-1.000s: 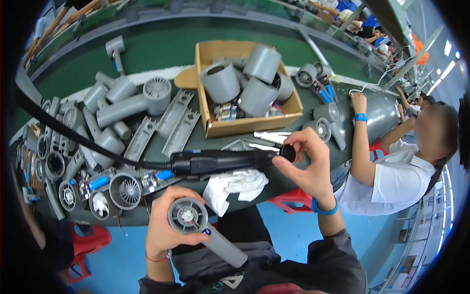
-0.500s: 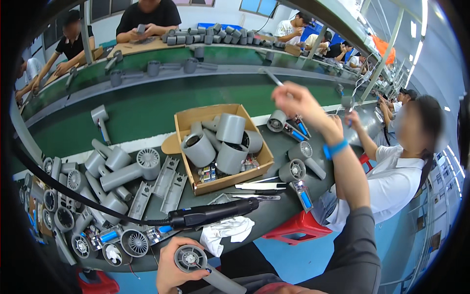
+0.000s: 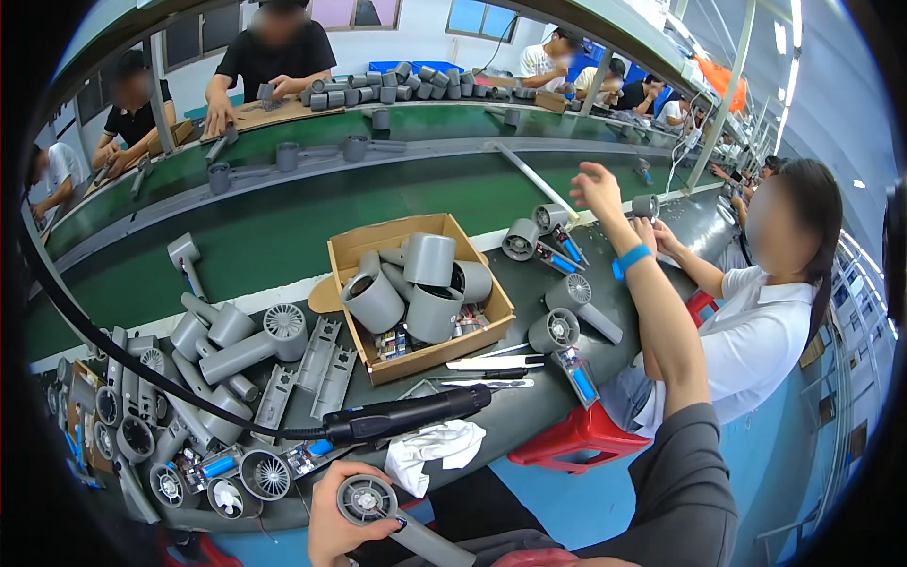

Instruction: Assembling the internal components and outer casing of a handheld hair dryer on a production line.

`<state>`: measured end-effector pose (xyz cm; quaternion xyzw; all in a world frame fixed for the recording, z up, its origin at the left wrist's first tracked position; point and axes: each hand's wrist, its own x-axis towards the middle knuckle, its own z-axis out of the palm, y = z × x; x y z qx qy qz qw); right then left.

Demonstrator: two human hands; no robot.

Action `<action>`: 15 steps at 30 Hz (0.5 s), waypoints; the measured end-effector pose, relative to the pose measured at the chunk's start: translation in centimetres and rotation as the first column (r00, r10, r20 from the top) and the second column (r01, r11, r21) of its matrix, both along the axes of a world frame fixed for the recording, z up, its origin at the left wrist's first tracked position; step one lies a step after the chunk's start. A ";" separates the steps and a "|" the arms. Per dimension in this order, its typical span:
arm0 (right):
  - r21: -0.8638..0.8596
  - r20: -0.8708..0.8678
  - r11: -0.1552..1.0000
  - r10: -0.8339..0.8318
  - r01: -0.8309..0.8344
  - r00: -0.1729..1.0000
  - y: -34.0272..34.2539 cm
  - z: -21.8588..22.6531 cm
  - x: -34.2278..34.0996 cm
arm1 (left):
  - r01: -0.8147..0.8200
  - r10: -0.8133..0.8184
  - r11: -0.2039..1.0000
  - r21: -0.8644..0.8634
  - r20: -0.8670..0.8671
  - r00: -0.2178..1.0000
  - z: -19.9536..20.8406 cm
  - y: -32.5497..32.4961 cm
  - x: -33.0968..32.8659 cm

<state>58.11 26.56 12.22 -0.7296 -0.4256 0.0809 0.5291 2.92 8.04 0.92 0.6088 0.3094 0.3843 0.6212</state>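
My left hand (image 3: 333, 515) is closed around a grey handheld fan body (image 3: 416, 539) near the bench's front edge, its round end turned up and showing spokes and a hub inside. A dark-painted thumbnail lies against its rim. My right hand (image 3: 597, 189), with a blue wristband (image 3: 631, 261), is raised over the far right of the bench, fingers stretched out and apart, nothing seen in them. Close by it stand a grey fan head (image 3: 520, 239) and another (image 3: 551, 217), with blue-celled circuit parts (image 3: 567, 244) beside them. A pale bar (image 3: 534, 180) slants across the belt behind it.
A cardboard box (image 3: 425, 364) holds grey fan bodies. In front lie a black electric screwdriver (image 3: 406, 416), white cloth (image 3: 435, 452) and slim tools (image 3: 496, 362). Loose fan parts (image 3: 231, 354) crowd the left. Beyond runs a green conveyor (image 3: 274, 213). A co-worker (image 3: 746, 331) sits right, handling a fan.
My right hand has moved right, away from the pale bar, and its fingers have spread. The left hand keeps its hold on the fan body. The co-worker's hands have come together at a fan.
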 end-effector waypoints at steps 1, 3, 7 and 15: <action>0.012 -0.032 0.998 0.068 -0.068 0.997 -2.1 0.0 -2.4 | -0.001 0.002 1.000 0.012 -0.017 1.000 0.0 0.0 0.0; 0.009 0.040 0.962 0.272 -0.273 0.961 -6.2 -0.5 -7.2 | -0.006 0.006 1.000 0.005 -0.018 1.000 -0.1 0.0 -0.1; -0.061 0.260 0.847 0.525 -0.528 0.811 -17.1 0.6 -20.3 | -0.027 0.027 0.999 -0.036 0.012 1.000 0.2 -0.2 0.0; -0.174 0.246 0.506 0.853 -0.845 0.460 -25.0 -4.5 -27.4 | -0.050 0.050 0.998 -0.036 0.003 0.999 0.6 -0.6 0.4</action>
